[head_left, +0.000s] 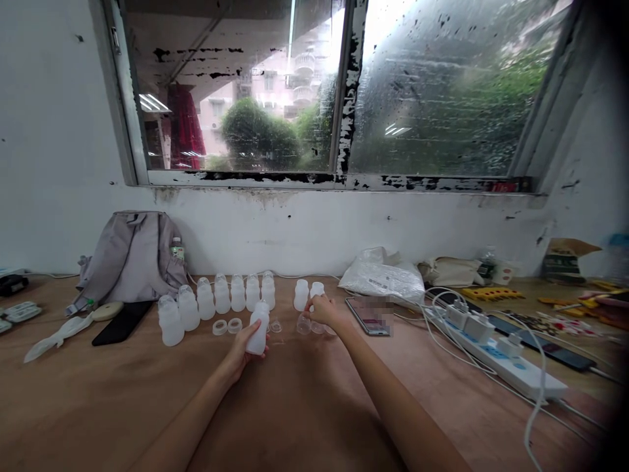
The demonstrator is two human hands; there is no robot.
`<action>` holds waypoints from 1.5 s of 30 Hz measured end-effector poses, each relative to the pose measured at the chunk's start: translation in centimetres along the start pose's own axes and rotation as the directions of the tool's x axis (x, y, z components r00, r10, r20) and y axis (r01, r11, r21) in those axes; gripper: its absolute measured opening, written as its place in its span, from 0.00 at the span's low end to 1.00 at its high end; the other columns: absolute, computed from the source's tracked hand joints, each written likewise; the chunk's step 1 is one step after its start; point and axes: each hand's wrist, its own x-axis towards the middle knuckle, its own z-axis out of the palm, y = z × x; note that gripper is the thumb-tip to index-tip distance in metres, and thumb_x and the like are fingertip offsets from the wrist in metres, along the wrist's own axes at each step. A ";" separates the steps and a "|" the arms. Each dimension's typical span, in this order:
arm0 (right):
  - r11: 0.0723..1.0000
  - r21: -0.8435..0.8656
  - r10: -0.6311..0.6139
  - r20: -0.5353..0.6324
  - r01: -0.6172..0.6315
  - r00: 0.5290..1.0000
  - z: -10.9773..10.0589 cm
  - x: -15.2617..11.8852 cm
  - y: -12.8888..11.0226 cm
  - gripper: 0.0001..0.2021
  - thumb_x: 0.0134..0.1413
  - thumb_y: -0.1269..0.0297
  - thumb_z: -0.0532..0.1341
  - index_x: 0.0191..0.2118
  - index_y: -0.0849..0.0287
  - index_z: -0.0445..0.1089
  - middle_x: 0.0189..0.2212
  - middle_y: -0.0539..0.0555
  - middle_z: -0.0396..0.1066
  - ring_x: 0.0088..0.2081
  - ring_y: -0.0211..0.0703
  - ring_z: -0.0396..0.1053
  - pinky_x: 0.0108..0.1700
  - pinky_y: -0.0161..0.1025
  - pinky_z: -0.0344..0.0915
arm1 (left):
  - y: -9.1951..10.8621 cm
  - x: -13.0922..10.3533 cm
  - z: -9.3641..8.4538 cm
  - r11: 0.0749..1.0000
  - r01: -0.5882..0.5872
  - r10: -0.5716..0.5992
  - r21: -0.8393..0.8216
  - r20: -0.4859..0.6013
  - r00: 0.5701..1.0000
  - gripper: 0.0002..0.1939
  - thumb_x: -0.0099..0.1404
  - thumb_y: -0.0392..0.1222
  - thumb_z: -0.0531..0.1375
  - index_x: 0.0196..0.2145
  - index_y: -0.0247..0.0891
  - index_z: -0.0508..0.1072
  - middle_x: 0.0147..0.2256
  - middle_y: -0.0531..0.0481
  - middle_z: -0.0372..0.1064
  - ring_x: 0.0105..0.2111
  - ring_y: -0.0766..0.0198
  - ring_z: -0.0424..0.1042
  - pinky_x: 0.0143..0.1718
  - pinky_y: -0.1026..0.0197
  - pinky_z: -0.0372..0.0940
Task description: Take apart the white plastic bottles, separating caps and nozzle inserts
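Observation:
My left hand [244,351] grips a small white plastic bottle [259,328] upright on the brown table [304,406]. My right hand [322,309] reaches forward, its fingers closed around a small white bottle [317,289]; a second capless bottle [301,294] stands just left of it. Clear caps [303,324] lie under the right hand. A curved row of several capped white bottles [216,298] stands to the left. Two white rings [227,326] lie in front of that row.
A grey backpack [130,255] leans on the wall at left, a black phone [121,322] before it. Right of my hands lie a phone [372,315], a white plastic bag [383,275], a power strip [496,357] with white cables, and colourful tools.

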 end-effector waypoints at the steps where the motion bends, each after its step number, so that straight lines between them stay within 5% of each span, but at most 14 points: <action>1: 1.000 -0.001 -0.002 -0.001 0.002 1.000 0.1 0.0 0.0 0.10 0.43 0.59 0.60 0.31 0.58 0.72 0.37 0.60 0.68 0.47 0.53 0.58 0.45 0.48 0.50 | 0.0 0.0 0.0 1.000 0.000 0.000 0.000 -0.002 1.000 0.22 0.54 0.52 0.58 0.39 0.31 0.64 0.28 0.46 0.69 0.20 0.67 0.68 0.17 0.66 0.64; 7: 1.000 0.010 -0.028 0.029 0.027 0.999 0.4 0.3 0.2 0.12 0.42 0.55 0.61 0.34 0.54 0.72 0.36 0.57 0.69 0.46 0.51 0.59 0.46 0.50 0.51 | -0.2 0.2 -0.2 1.000 -0.004 0.004 0.010 0.001 1.000 0.22 0.54 0.52 0.58 0.38 0.31 0.64 0.28 0.47 0.68 0.20 0.67 0.68 0.17 0.66 0.64; 13: 1.000 -0.013 0.014 0.001 -0.014 1.000 0.8 0.5 0.3 0.14 0.44 0.56 0.60 0.32 0.61 0.71 0.37 0.61 0.68 0.44 0.53 0.61 0.44 0.50 0.53 | -0.6 0.4 -0.2 1.000 0.005 -0.005 0.018 0.006 1.000 0.22 0.53 0.53 0.58 0.38 0.31 0.64 0.28 0.47 0.68 0.20 0.66 0.69 0.16 0.66 0.64; 24: 0.998 0.007 0.058 0.001 -0.058 0.998 -0.2 0.5 0.6 0.13 0.45 0.55 0.58 0.32 0.59 0.71 0.36 0.59 0.70 0.41 0.50 0.65 0.40 0.42 0.57 | -0.4 0.2 0.1 0.999 0.024 -0.024 0.042 0.003 1.000 0.21 0.53 0.53 0.58 0.37 0.32 0.64 0.27 0.48 0.68 0.20 0.67 0.68 0.17 0.66 0.63; 32: 0.986 0.042 0.151 0.142 -0.159 0.978 -3.1 0.2 3.9 0.11 0.39 0.72 0.60 0.33 0.59 0.72 0.32 0.55 0.72 0.33 0.41 0.68 0.32 0.33 0.60 | -0.4 -0.2 0.4 0.997 0.003 -0.006 0.077 0.032 0.999 0.21 0.53 0.53 0.58 0.37 0.33 0.64 0.28 0.46 0.69 0.20 0.66 0.69 0.17 0.66 0.63; 38: 0.962 0.073 0.231 0.298 -0.264 0.926 -2.9 -0.2 4.6 0.12 0.35 0.74 0.62 0.33 0.58 0.71 0.23 0.52 0.70 0.21 0.36 0.65 0.24 0.34 0.62 | -0.6 0.0 0.3 0.995 -0.002 -0.002 0.097 0.038 0.999 0.21 0.53 0.53 0.58 0.37 0.33 0.65 0.28 0.46 0.69 0.20 0.66 0.69 0.17 0.66 0.63; 45: 0.946 0.055 0.289 0.307 -0.320 0.907 -2.8 -0.1 4.6 0.06 0.38 0.72 0.62 0.29 0.64 0.70 0.22 0.55 0.70 0.20 0.38 0.66 0.22 0.35 0.63 | -0.7 0.0 0.2 0.995 -0.004 -0.002 0.102 0.055 0.998 0.21 0.53 0.54 0.58 0.37 0.33 0.64 0.28 0.46 0.69 0.20 0.66 0.69 0.17 0.66 0.63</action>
